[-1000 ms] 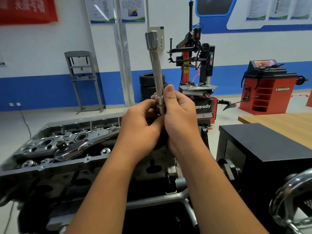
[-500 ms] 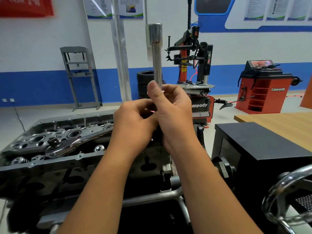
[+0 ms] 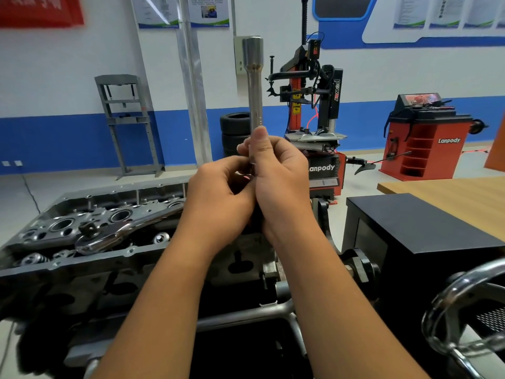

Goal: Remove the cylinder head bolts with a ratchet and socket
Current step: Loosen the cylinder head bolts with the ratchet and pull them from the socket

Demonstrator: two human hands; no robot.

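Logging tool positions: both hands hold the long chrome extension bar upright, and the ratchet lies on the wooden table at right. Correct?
Not quite. The head view shows the chrome ratchet wrench lying on the grey metal cylinder head, left of the hands. Both hands do hold the long chrome extension bar upright.

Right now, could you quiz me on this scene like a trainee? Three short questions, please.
1. True or false: the ratchet lies on the cylinder head.
2. Which hands grip the upright extension bar? A) left only B) both C) neither
3. Fill in: the bar's wider end points ____.

Key: 1 true. 2 B: the left hand and right hand both hold its lower end. 3 up.
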